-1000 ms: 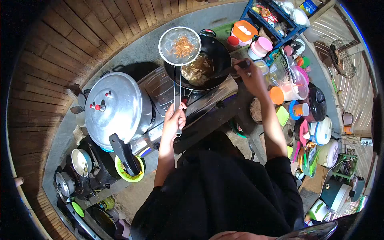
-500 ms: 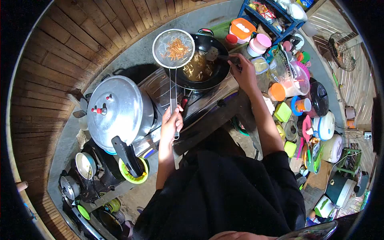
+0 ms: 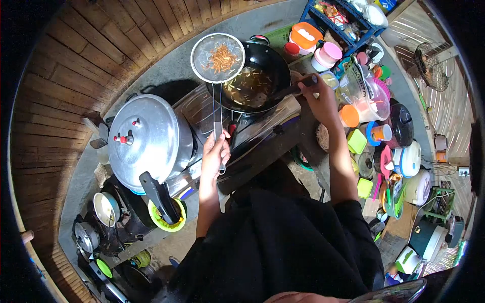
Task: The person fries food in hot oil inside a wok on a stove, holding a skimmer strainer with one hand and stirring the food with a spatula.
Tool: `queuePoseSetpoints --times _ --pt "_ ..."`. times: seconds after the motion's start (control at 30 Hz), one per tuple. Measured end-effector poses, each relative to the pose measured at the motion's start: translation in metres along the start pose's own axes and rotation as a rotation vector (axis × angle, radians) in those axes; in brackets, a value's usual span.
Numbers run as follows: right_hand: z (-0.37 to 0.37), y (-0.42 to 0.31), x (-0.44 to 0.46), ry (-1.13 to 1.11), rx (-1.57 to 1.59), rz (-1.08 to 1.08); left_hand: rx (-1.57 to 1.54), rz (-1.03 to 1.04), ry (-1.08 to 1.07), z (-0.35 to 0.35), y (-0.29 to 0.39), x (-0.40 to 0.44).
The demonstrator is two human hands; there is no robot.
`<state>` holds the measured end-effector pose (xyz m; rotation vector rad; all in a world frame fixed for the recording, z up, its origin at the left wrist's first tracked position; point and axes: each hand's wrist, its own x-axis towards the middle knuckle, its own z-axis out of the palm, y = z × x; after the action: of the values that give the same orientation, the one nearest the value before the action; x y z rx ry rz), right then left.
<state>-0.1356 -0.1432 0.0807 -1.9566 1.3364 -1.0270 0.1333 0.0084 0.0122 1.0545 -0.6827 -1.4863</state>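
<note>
Standing at the desk's (image 3: pixel 166 68) near edge in a black, softly creased cloth shirt (image 3: pixel 273 237), you hold something in each hand. Your left hand (image 3: pixel 215 153) has its fingers wrapped around the flat metal handle of a strainer (image 3: pixel 214 43), a round bowl of fine wire mesh in a bright rim, carried on thin twin rods. It hangs over the wok's left rim, with crisp brown shreds (image 3: pixel 222 58) heaped in the mesh. Your right hand (image 3: pixel 321 101) has its fingers curled around a dark utensil (image 3: pixel 289 91), which slants into the wok; its tip is hard to make out.

The metal stove (image 3: pixel 194 108), smooth and shiny, stands along the middle of the desk. On it, to the right, sits the black wok (image 3: pixel 275 63), round and deep, holding glossy brown liquid with pale slivers in it. Left of the wok, towards the desk's left end, is a dull silver pressure cooker (image 3: pixel 146 156) with red-tipped knobs and a long black plastic handle.

By the desk's right side, a clear bag (image 3: pixel 357 76) bears large dark letters, too turned and small for you to read surely. Beyond the wok, near the far edge, are an orange plastic bowl (image 3: pixel 307 34), a pink tub (image 3: pixel 329 52) and a blue rack (image 3: pixel 349 46). Ridged bamboo walling (image 3: pixel 76 91) curves behind the desk's far-left edge.
</note>
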Motion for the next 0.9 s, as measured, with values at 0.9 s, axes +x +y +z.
queuePoseSetpoints --times 0.9 --pt "0.047 0.037 -0.03 0.102 0.131 0.031 0.038 -0.008 0.0 0.011 -0.004 -0.012"
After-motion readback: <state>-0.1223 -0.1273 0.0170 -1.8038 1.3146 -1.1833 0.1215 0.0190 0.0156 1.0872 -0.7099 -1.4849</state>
